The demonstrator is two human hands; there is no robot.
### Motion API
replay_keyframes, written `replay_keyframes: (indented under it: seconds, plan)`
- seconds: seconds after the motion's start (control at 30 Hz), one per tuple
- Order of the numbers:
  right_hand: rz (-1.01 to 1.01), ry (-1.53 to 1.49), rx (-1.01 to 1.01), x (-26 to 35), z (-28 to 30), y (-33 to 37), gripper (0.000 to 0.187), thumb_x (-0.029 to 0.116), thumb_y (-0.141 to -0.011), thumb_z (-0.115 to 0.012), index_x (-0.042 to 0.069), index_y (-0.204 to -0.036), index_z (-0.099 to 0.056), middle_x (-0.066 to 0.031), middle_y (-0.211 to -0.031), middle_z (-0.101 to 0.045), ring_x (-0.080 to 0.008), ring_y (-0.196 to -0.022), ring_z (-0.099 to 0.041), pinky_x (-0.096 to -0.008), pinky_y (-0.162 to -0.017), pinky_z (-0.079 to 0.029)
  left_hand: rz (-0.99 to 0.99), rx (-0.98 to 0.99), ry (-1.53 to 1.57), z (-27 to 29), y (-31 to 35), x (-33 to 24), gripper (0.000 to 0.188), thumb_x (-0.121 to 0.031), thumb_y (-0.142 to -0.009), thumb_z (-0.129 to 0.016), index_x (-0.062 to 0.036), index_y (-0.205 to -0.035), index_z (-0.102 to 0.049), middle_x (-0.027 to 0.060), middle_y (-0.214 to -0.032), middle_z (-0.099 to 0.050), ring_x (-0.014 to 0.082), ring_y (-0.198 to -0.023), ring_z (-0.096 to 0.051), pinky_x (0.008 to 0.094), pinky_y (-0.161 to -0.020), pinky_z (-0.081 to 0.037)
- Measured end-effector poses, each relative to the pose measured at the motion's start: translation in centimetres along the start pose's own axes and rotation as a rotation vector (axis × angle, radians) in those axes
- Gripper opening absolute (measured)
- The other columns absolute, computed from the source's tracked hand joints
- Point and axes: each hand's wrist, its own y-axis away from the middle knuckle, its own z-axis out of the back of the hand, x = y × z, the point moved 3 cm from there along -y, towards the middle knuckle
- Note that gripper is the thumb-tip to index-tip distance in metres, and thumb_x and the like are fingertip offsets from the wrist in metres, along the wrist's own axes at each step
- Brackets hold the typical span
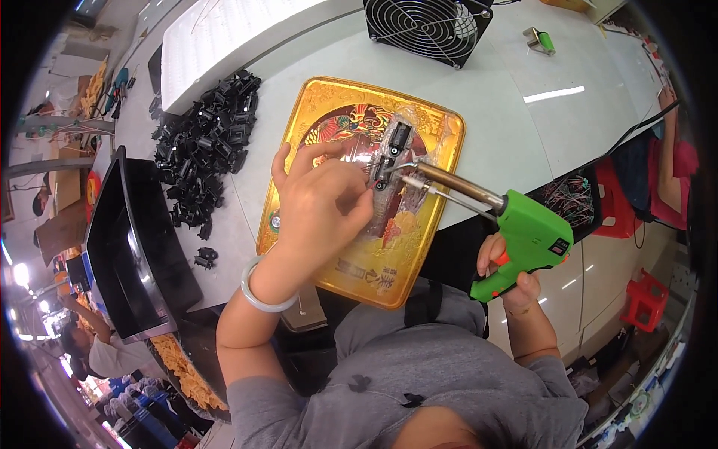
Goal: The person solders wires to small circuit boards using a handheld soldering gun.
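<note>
My right hand (522, 295) grips a green soldering gun (532, 233) by its handle. The gun's hot tip and thin feed tube reach left over a golden tin lid (355, 278) with a coloured pattern. On the lid, a small black plastic part (383, 178) lies under the tip, and another black part (400, 136) sits just beyond it on a clear, crusted strip. My left hand (318, 198), with a pale bangle at the wrist, is closed in a pinch beside the nearer part. The fingers hide what they hold.
A heap of black plastic parts (198, 142) lies left of the lid, beside a black bin (142, 247). White foam (224, 49) and a black fan (426, 30) stand at the back. Right are a box of wires (570, 196) and a red stool (645, 301). Another person (108, 348) sits far left.
</note>
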Motion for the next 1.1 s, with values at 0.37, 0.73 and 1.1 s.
replay_keyframes:
  seconds: [0.37, 0.73, 1.1]
  plan:
    - [0.054, 0.008, -0.029, 0.3, 1.0, 0.5, 0.056, 0.047, -0.071, -0.056, -0.003, -0.096, -0.050, -0.0133, -0.079, -0.049, -0.0182, -0.068, -0.047, -0.0253, -0.053, -0.040, 0.000, -0.014, 0.001, 0.0, 0.1, -0.1, 0.012, -0.009, -0.064, -0.067, -0.0111, -0.061, -0.056, -0.0039, -0.075, -0.063, 0.0215, -0.100, -0.052, 0.0457, -0.098, -0.019]
    - [0.035, -0.009, -0.046, 0.5, 1.0, 0.3, 0.058, 0.047, -0.070, -0.055, -0.003, -0.099, -0.048, -0.0143, -0.083, -0.050, -0.0178, -0.069, -0.048, -0.0253, -0.056, -0.041, -0.033, -0.062, 0.000, -0.2, 0.1, 0.1, 0.010, -0.012, -0.062, -0.067, -0.0134, -0.065, -0.057, -0.0035, -0.066, -0.059, 0.0215, -0.098, -0.053, 0.0503, -0.096, -0.021]
    - [0.091, -0.096, 0.009, 0.4, 0.6, -2.0, 0.066, 0.043, -0.070, -0.059, -0.008, -0.109, -0.045, -0.0208, -0.091, -0.054, -0.0209, -0.073, -0.053, -0.0296, -0.063, -0.045, -0.036, -0.060, 0.008, -0.2, 0.0, 0.3, 0.010, -0.011, -0.063, -0.066, -0.0128, -0.064, -0.057, -0.0027, -0.067, -0.059, 0.0217, -0.097, -0.053, 0.0508, -0.096, -0.022]
